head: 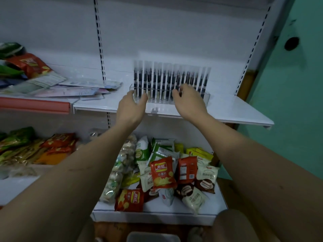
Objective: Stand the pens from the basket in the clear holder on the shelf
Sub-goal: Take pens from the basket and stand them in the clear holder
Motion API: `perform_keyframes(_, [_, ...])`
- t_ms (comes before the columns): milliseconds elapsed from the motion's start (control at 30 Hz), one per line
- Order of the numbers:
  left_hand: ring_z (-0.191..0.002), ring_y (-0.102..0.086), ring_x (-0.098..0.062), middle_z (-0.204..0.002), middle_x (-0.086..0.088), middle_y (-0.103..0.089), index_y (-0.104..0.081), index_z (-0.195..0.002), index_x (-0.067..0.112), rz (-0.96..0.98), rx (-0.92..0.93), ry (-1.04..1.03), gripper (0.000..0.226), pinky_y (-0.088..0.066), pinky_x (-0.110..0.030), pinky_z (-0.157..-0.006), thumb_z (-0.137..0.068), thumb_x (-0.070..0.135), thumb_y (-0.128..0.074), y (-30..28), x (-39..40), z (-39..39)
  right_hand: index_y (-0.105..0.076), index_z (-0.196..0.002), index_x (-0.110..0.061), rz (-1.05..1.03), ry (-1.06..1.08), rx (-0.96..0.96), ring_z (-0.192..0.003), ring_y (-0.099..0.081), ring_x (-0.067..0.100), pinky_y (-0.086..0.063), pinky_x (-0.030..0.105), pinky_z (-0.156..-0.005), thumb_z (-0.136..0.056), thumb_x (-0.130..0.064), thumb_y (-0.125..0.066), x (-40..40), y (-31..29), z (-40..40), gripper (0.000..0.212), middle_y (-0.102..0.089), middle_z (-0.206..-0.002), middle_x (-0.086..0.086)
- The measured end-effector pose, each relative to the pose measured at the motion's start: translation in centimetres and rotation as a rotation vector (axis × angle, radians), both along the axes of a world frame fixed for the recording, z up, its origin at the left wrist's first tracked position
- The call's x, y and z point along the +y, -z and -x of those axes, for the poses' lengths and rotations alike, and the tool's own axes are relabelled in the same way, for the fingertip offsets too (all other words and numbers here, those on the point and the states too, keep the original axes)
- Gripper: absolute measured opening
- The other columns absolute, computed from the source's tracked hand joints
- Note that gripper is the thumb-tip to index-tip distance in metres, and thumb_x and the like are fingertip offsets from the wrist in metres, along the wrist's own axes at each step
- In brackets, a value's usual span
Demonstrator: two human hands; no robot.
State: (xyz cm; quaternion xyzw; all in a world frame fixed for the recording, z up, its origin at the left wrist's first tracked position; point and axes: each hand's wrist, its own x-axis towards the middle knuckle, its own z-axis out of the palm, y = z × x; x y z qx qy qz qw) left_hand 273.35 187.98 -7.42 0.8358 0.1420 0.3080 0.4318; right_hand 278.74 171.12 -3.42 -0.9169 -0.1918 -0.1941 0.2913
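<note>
Both hands are up at the clear rectangular plastic pen holder (206,97), which sits mid-shelf toward the front edge of the white upper shelf board (236,109). Holder is packed with a row of black pens in clear sleeves (167,79), all upright.

Left hand (132,106): fingers loosely spread around the holder's left end, thumb near the front wall; looks like touching or bracketing, no pen pinched. Right hand (187,99): fingers curled in among the pens right of centre; can't tell if it pinches one, fingertips are hidden and the frame is blurred.

Handling guess: pens light, stiff, sleeves slick, so pinch mid-barrel and drop straight down. The light holder may slide, so brace an end.

Grey basket rim (153,237) is barely visible at the bottom edge; contents not visible. Task looks near done.

Snack packets (162,173) on the lower shelf.
</note>
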Motion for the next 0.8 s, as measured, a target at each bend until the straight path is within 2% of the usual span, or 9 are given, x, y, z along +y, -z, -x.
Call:
perform_keyframes(133, [-0.118, -0.047, -0.008, -0.144, -0.001, -0.048, -0.044, -0.142, 0.02, 0.044, -0.122, 0.079, 0.052, -0.036, -0.028, -0.098, -0.1, 0.049, -0.037, 2.5, -1.5, 3.4, -0.045, -0.141, -0.018, 0.093, -0.016, 0.042, -0.128, -0.045, 0.028, -0.042, 0.046, -0.101, -0.1, -0.049, -0.032, -1.2, 4.2, 3.7, 0.053, -0.048, -0.143, 0.006])
perform_keyframes(200, [-0.125, -0.047, -0.011, -0.142, 0.001, -0.05, -0.047, -0.14, 0.022, 0.105, -0.099, 0.102, 0.05, -0.037, -0.03, -0.104, -0.1, 0.049, -0.037, 4.9, -2.1, 4.6, -0.046, -0.14, -0.018, 0.137, -0.025, 0.072, -0.127, -0.045, 0.029, -0.041, 0.046, -0.102, -0.1, -0.05, -0.032, -1.6, 6.7, 5.4, 0.054, -0.049, -0.141, 0.007])
perform_keyframes(367, [-0.129, -0.047, -0.019, -0.141, -0.002, -0.052, -0.048, -0.139, 0.024, 0.192, 0.092, 0.094, 0.051, -0.037, -0.039, -0.108, -0.099, 0.053, -0.035, 12.5, -3.5, 7.1, -0.05, -0.137, -0.02, 0.224, -0.031, 0.181, -0.126, -0.047, 0.029, -0.042, 0.043, -0.102, -0.099, -0.051, -0.034, -1.2, 14.0, 8.1, 0.051, -0.052, -0.139, 0.008])
perform_keyframes(467, [-0.127, -0.049, -0.022, -0.14, -0.002, -0.053, -0.048, -0.139, 0.028, 0.262, 0.246, 0.112, 0.061, -0.038, -0.043, -0.108, -0.094, 0.064, -0.031, 17.6, -3.9, 8.0, -0.051, -0.135, -0.019, 0.274, -0.047, 0.295, -0.125, -0.048, 0.032, -0.042, 0.042, -0.097, -0.098, -0.049, -0.035, -0.9, 19.5, 9.2, 0.05, -0.052, -0.138, 0.01])
perform_keyframes(600, [-0.122, -0.052, -0.025, -0.134, -0.003, -0.057, -0.052, -0.135, 0.024, 0.384, 0.415, 0.108, 0.055, -0.039, -0.033, -0.094, -0.096, 0.059, -0.034, 24.6, -4.0, 8.7, -0.055, -0.126, -0.018, 0.311, -0.097, 0.506, -0.117, -0.052, 0.035, -0.047, 0.046, -0.092, -0.097, -0.049, -0.038, -0.8, 27.5, 9.9, 0.045, -0.056, -0.127, 0.01])
perform_keyframes(667, [-0.123, -0.051, -0.026, -0.135, -0.004, -0.056, -0.054, -0.134, 0.022, 0.429, 0.499, 0.094, 0.053, -0.037, -0.03, -0.092, -0.098, 0.056, -0.036, 28.2, -4.3, 8.9, -0.054, -0.128, -0.016, 0.35, -0.133, 0.647, -0.117, -0.052, 0.035, -0.048, 0.046, -0.092, -0.097, -0.047, -0.041, -0.9, 31.5, 10.2, 0.046, -0.056, -0.129, 0.01])
perform_keyframes(733, [-0.126, -0.048, -0.028, -0.138, -0.007, -0.053, -0.05, -0.137, 0.019, 0.469, 0.608, 0.088, 0.056, -0.035, -0.03, -0.093, -0.098, 0.055, -0.035, 31.7, -4.8, 9.1, -0.057, -0.115, -0.016, 0.411, -0.149, 0.787, -0.107, -0.056, 0.031, -0.05, 0.045, -0.088, -0.097, -0.044, -0.044, -1.0, 35.9, 10.5, 0.036, -0.06, -0.122, 0.01])
perform_keyframes(800, [-0.125, -0.048, -0.03, -0.132, -0.009, -0.055, -0.052, -0.134, 0.016, 0.557, 0.694, 0.083, 0.052, -0.032, -0.029, -0.092, -0.1, 0.051, -0.036, 35.0, -5.3, 9.1, -0.056, -0.103, -0.021, 0.493, -0.131, 0.941, -0.099, -0.06, 0.029, -0.052, 0.043, -0.084, -0.094, -0.041, -0.048, -1.1, 40.2, 10.8, 0.023, -0.063, -0.115, 0.01])
